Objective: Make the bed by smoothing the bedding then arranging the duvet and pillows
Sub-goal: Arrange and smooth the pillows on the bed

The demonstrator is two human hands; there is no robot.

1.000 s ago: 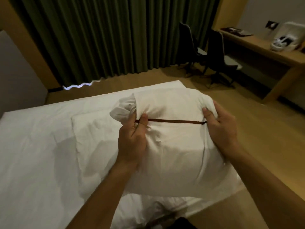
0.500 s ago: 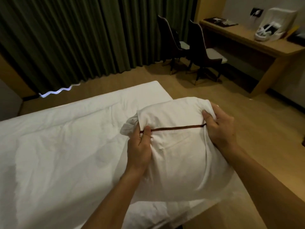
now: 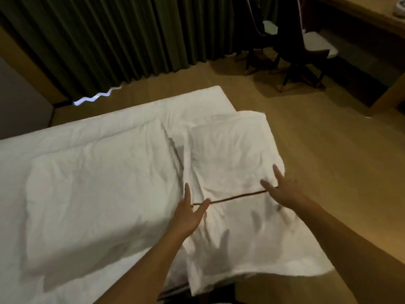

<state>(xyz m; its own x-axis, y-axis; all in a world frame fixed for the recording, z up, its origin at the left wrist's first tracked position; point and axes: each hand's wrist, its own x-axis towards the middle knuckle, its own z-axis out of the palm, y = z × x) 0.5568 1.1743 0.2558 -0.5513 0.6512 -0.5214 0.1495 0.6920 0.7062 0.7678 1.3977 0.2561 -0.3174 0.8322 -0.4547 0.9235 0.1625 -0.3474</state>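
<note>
A white pillow with a thin dark stripe (image 3: 232, 163) lies flat on the right end of the bed, its near corner hanging past the mattress edge. My left hand (image 3: 189, 212) rests flat on its left side at the stripe, fingers spread. On the pillow's right edge my right hand (image 3: 282, 190) also lies open, fingers apart. A second white pillow (image 3: 96, 194) lies to the left, beside the striped one. Both sit on the white duvet (image 3: 135, 119) that covers the bed.
Wooden floor (image 3: 328, 161) runs along the right of the bed. Green curtains (image 3: 122, 36) hang behind it. Two dark chairs (image 3: 291, 49) stand at a wooden desk (image 3: 372, 20) at the far right.
The striped pillow, held bunched up in both hands before, now lies flat on the bed. Both hands have let go and spread open on it. The view has tilted downward.
</note>
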